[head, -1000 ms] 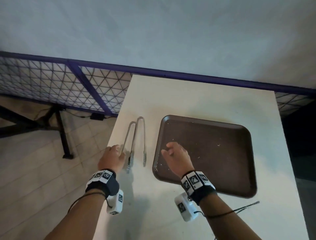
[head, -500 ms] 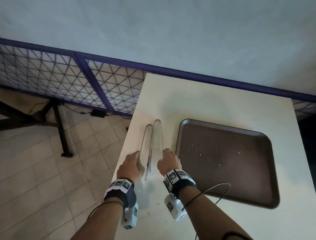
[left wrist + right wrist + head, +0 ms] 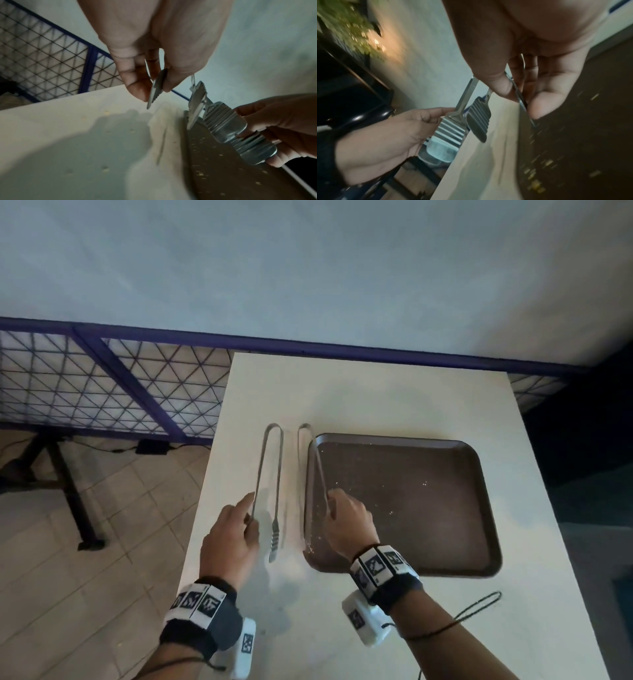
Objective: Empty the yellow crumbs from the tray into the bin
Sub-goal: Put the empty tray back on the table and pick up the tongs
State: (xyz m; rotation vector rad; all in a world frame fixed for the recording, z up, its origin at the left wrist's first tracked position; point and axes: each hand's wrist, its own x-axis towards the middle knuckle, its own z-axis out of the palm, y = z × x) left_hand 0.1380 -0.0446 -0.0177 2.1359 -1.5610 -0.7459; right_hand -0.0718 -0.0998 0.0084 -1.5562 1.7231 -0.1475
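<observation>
Half a second ago both pairs of tongs lay close together on the bench and the hands were only reaching them; now each hand has taken one pair and they are apart. In the head view, the left hand [image 3: 227, 537] pinches one arm of the left tongs [image 3: 269, 487], over the bench [image 3: 376, 392], and the right hand [image 3: 349, 520] pinches the right tongs [image 3: 313, 470], which cross the left rim of the brown tray [image 3: 479, 570]. The yellow crumbs [image 3: 390, 511] lie scattered on the tray floor; no bin is visible. In the left wrist view, the thumb and fingers [image 3: 137, 86] are pressed on one ridged tip, and some crumbs already lie on the bench. In the right wrist view, the right hand [image 3: 530, 83] pinches a thin arm of its tongs above the tray, where crumbs [image 3: 536, 185] are gathered at the near edge. I think the risk is that the tongs drag over the low rim and push crumbs onto the bench, or slip, because each pinch holds only one arm.
</observation>
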